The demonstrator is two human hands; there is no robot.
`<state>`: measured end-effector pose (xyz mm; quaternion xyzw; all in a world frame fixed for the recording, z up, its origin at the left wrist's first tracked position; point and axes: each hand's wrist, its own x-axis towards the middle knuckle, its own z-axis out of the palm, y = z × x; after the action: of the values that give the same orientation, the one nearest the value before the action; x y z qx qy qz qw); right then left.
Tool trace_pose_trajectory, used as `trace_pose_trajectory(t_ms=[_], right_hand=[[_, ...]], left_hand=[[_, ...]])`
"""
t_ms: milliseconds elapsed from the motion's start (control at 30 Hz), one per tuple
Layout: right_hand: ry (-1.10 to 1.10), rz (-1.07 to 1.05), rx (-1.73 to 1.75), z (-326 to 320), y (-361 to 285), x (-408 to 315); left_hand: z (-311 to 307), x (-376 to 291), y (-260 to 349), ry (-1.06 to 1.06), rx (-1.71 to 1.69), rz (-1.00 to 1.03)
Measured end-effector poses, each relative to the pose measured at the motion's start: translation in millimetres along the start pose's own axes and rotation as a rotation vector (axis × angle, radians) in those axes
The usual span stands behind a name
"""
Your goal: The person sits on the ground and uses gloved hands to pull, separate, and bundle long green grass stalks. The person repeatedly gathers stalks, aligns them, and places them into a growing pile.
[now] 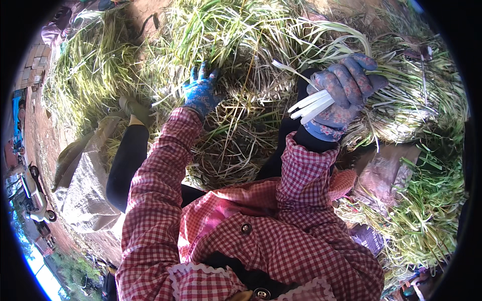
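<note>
My right hand (340, 84), in a blue-grey glove with a flower print, is closed around a small bunch of long stalks. Their thick white ends (311, 106) stick out towards my left, and the pale green leaves (340, 34) arch away above the fist. One thin stalk sits apart from the bunch. My left hand (201, 92), in a similar bright blue glove, rests at the near edge of a pile of green and white stalks (226, 34). Its fingers are spread, and I see nothing held in it. Loose pale stalks and dry leaves (226, 150) cover the ground between my legs.
Large heaps of leafy stalks lie to the left (94, 75) and right (406, 98). More cut greens (425, 218) lie at lower right. A pale plastic sheet (84, 192) spreads beside my left leg. A white scooter (35, 192) stands at far left, and part of a person (56, 32) shows at upper left.
</note>
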<state>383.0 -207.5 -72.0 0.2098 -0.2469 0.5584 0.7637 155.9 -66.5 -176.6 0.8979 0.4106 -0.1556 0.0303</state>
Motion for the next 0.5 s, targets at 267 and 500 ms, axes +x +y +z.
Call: trace_pose_trajectory(t_ms=[267,500], right_hand=[[-0.199,0.104,0.011,-3,14,8],[-0.287,0.18,-0.052,-9,14,9]], left_hand=[[170,-175,-85,-0.995,-0.092,0.219],[25,-92,-45,-0.028,-0.445,-0.045]])
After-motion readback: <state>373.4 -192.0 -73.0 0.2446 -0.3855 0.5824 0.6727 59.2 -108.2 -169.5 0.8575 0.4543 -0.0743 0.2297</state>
